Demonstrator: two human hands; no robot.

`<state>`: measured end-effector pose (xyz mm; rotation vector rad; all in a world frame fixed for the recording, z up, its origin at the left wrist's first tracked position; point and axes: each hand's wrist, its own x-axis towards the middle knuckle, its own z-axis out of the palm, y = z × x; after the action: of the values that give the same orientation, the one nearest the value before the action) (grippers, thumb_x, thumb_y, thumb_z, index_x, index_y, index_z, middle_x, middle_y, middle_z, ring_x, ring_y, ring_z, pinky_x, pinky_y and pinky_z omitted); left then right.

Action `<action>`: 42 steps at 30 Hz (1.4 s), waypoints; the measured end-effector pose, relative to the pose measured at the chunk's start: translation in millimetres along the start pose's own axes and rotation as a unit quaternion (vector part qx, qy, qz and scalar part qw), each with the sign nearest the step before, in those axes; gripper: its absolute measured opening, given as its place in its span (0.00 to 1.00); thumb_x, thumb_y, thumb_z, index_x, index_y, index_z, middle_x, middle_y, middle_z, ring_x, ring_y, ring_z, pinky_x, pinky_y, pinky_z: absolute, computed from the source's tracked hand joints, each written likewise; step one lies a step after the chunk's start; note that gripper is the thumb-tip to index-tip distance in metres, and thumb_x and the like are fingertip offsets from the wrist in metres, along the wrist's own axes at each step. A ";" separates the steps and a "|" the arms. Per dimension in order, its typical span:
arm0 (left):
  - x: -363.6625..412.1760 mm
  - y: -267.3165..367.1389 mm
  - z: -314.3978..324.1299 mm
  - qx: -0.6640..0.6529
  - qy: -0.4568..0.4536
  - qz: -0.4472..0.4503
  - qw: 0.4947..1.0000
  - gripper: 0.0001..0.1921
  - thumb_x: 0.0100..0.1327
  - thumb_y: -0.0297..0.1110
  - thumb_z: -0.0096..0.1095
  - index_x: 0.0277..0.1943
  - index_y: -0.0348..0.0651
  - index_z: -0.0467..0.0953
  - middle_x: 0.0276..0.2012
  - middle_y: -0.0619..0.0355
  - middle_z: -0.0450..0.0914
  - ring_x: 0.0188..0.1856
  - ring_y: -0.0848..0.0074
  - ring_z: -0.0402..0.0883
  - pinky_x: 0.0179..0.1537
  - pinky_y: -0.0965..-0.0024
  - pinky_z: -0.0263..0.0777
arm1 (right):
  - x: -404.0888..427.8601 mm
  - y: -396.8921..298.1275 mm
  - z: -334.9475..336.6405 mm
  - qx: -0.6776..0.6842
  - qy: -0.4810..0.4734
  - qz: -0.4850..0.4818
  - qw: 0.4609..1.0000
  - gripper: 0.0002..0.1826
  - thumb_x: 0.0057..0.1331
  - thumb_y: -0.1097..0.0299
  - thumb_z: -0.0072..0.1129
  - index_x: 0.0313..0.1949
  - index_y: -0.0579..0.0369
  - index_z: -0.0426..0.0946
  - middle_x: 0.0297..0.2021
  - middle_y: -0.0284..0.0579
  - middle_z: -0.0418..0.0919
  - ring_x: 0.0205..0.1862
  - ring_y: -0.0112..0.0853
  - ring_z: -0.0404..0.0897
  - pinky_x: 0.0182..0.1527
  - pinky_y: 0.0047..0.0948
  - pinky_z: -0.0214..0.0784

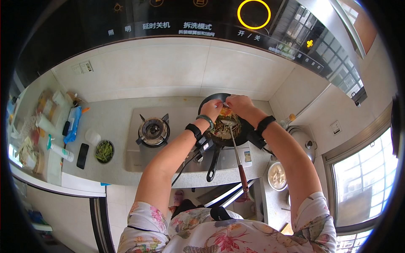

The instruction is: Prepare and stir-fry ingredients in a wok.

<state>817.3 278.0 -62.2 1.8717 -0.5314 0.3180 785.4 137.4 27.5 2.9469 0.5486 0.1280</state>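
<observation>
Both hands meet above the far part of a black frying pan (242, 136) on the right side of the gas stove. My left hand (212, 108) and my right hand (239, 103) pinch a small packet (225, 105) between them; its details are too small to tell. Just below the fingers, something orange-red shows over shredded brown and green food (223, 129) in the pan. A metal spatula (234, 134) with a wooden handle rests in the food, its handle leaning out over the counter's front edge. The pan's black handle (215, 163) points towards me.
Left of the pan is a bare gas burner (153, 131). Further left stand a bowl of green vegetables (104, 151), a black phone (82, 156) and a spray bottle (60, 150). A bowl of pale pieces (277, 176) and a lidded pot (302, 142) are at right. A range hood (126, 15) hangs overhead.
</observation>
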 end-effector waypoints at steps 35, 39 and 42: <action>6.8 9.4 -0.4 0.034 -0.039 0.027 0.998 0.05 0.53 0.26 0.51 0.30 0.35 0.73 0.23 0.48 0.76 0.26 0.62 0.75 0.31 0.66 0.69 | -9.1 -11.5 18.6 0.082 0.110 -0.024 0.990 0.06 0.56 0.64 0.49 0.32 0.50 0.71 0.29 0.43 0.73 0.33 0.39 0.75 0.34 0.35 0.69; 9.4 4.2 -0.5 -0.083 -0.113 -0.083 0.987 0.04 0.53 0.25 0.50 0.30 0.36 0.73 0.23 0.48 0.75 0.26 0.60 0.75 0.30 0.66 0.69 | -8.9 -8.4 20.8 0.082 0.100 -0.006 0.992 0.06 0.56 0.64 0.48 0.29 0.50 0.70 0.29 0.41 0.74 0.34 0.38 0.75 0.35 0.35 0.69; 12.0 2.2 -1.0 -0.107 -0.134 -0.115 0.978 0.04 0.52 0.26 0.52 0.30 0.36 0.74 0.23 0.48 0.75 0.27 0.59 0.75 0.31 0.66 0.69 | -12.1 -9.3 18.7 0.082 0.079 0.022 0.993 0.06 0.56 0.64 0.47 0.29 0.50 0.70 0.29 0.41 0.74 0.34 0.39 0.74 0.36 0.36 0.69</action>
<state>826.6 275.8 -54.5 1.7528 -0.5022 -0.1431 772.9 139.3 7.0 3.1293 0.5380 0.3398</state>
